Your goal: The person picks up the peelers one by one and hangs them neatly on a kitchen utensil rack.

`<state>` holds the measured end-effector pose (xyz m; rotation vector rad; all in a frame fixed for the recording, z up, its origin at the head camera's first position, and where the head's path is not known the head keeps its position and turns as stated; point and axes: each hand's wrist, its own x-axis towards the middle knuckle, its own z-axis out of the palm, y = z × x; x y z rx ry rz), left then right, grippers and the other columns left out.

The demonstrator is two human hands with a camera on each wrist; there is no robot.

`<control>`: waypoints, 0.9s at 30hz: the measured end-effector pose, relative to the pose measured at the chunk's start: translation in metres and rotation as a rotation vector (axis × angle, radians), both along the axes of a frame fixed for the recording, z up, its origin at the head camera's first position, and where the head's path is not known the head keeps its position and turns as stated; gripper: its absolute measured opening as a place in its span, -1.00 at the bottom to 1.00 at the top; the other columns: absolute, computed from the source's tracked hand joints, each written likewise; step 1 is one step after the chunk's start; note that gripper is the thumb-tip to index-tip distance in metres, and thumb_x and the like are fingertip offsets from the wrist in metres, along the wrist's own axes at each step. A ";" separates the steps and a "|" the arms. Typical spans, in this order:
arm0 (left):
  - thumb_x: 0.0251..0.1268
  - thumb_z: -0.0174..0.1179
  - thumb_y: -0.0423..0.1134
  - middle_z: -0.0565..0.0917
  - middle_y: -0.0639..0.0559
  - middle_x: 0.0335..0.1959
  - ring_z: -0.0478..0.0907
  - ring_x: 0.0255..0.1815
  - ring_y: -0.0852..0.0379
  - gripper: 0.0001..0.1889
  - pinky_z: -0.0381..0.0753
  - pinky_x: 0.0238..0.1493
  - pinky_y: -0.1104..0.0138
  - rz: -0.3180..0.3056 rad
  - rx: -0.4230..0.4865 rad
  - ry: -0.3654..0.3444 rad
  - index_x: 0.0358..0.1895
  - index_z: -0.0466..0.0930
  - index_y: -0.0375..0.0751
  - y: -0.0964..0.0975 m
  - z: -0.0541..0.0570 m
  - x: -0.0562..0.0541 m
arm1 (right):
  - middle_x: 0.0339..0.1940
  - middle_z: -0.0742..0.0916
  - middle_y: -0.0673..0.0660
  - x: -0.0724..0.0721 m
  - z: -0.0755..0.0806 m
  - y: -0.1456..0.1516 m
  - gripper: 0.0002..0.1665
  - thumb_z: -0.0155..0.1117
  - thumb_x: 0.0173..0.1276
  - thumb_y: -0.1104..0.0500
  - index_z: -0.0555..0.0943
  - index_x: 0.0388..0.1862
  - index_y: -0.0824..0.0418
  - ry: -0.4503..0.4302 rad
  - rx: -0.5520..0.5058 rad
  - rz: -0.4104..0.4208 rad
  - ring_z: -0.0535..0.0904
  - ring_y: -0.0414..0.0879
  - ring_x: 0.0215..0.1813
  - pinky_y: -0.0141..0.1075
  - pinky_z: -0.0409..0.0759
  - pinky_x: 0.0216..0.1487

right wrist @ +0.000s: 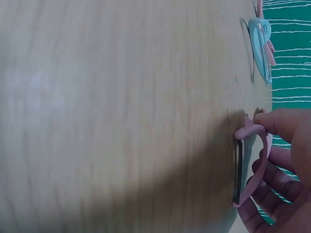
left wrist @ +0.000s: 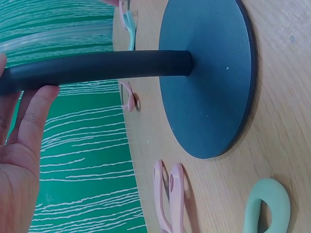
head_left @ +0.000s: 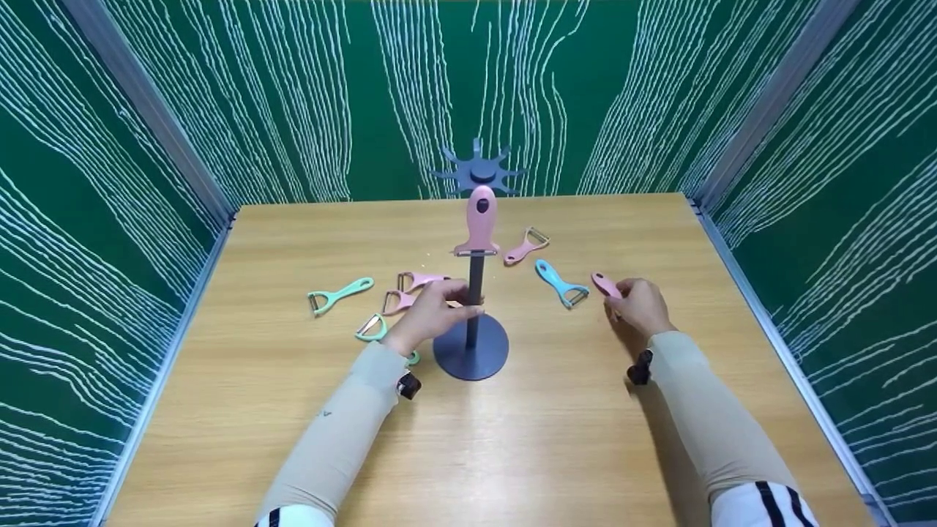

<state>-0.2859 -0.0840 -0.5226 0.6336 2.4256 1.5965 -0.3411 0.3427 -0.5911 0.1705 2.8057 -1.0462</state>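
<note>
In the head view my left hand (head_left: 432, 316) grips the dark upright pole (head_left: 475, 282) of a stand, thumb in front, fingers behind. The stand has a round base (head_left: 471, 366) and a hooked top ring (head_left: 476, 174). A pink peeler (head_left: 481, 219) hangs from the front of that ring, blade down. Over on the right, my right hand (head_left: 643, 306) pinches another pink peeler (head_left: 603, 284) close to the tabletop. The right wrist view shows the fingers around its head (right wrist: 265, 162), with the blade facing the table.
Right of the stand lie a blue peeler (head_left: 562, 284) and a pink peeler (head_left: 523, 247). To its left are a green peeler (head_left: 340, 294), two pink peelers (left wrist: 177, 194), and another green peeler (head_left: 372, 328) partly under the left arm. Green walls enclose the wooden table (head_left: 512, 454).
</note>
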 end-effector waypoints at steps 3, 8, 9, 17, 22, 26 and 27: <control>0.50 0.43 -0.23 0.81 -0.06 0.00 0.74 0.13 -0.04 -0.83 0.70 0.33 -0.07 -0.014 0.018 0.023 0.05 0.82 -0.13 0.001 0.000 0.000 | 0.16 0.75 0.44 0.001 0.003 0.000 -0.47 0.32 0.54 0.17 0.60 0.36 0.47 0.034 0.009 0.007 0.67 0.13 -0.01 -0.22 0.61 -0.08; 0.48 0.43 -0.24 0.82 -0.09 -0.03 0.74 0.07 0.00 -0.82 0.70 0.30 -0.08 -0.028 0.031 0.046 0.04 0.82 -0.19 0.001 -0.001 -0.001 | 0.10 0.76 0.44 0.004 0.012 -0.002 -0.48 0.30 0.54 0.21 0.60 0.36 0.48 0.087 -0.020 0.001 0.72 0.09 -0.18 -0.37 0.63 -0.37; 0.48 0.43 -0.24 0.82 -0.08 -0.03 0.74 0.07 0.02 -0.82 0.71 0.30 -0.06 -0.025 0.029 0.042 0.04 0.82 -0.18 0.001 -0.001 -0.002 | 0.12 0.75 0.44 0.005 0.015 -0.003 -0.48 0.30 0.56 0.20 0.59 0.37 0.47 0.091 -0.029 -0.004 0.72 0.11 -0.14 -0.36 0.65 -0.32; 0.50 0.42 -0.25 0.81 -0.08 -0.04 0.73 0.07 0.00 -0.85 0.71 0.30 -0.05 -0.030 0.038 0.046 0.01 0.81 -0.17 0.000 -0.001 -0.001 | 0.20 0.71 0.41 0.010 0.039 -0.014 -0.50 0.32 0.60 0.21 0.59 0.40 0.42 0.151 -0.048 -0.025 0.62 0.22 0.13 0.06 0.65 0.22; 0.51 0.42 -0.22 0.80 -0.02 -0.02 0.72 0.10 0.03 -0.85 0.71 0.31 -0.01 -0.023 0.027 0.029 0.03 0.81 -0.09 -0.001 -0.002 0.000 | 0.22 0.68 0.39 0.013 0.056 -0.020 -0.49 0.34 0.60 0.22 0.58 0.42 0.41 0.190 -0.046 -0.015 0.61 0.19 0.13 -0.10 0.68 0.10; 0.51 0.41 -0.24 0.80 0.00 0.00 0.72 0.12 0.02 -0.85 0.69 0.34 -0.02 -0.018 0.019 0.018 0.05 0.82 -0.05 0.000 -0.002 -0.001 | 0.24 0.67 0.38 0.015 0.070 -0.025 -0.48 0.38 0.58 0.21 0.59 0.42 0.39 0.214 -0.047 -0.018 0.60 0.18 0.14 -0.41 0.65 -0.12; 0.52 0.41 -0.24 0.81 -0.01 0.01 0.72 0.12 0.01 -0.85 0.69 0.35 -0.02 -0.020 0.018 0.021 0.05 0.81 -0.06 0.000 -0.002 -0.001 | 0.24 0.66 0.37 0.015 0.073 -0.027 -0.48 0.38 0.58 0.21 0.59 0.42 0.38 0.218 -0.052 -0.022 0.60 0.17 0.14 -0.47 0.63 -0.17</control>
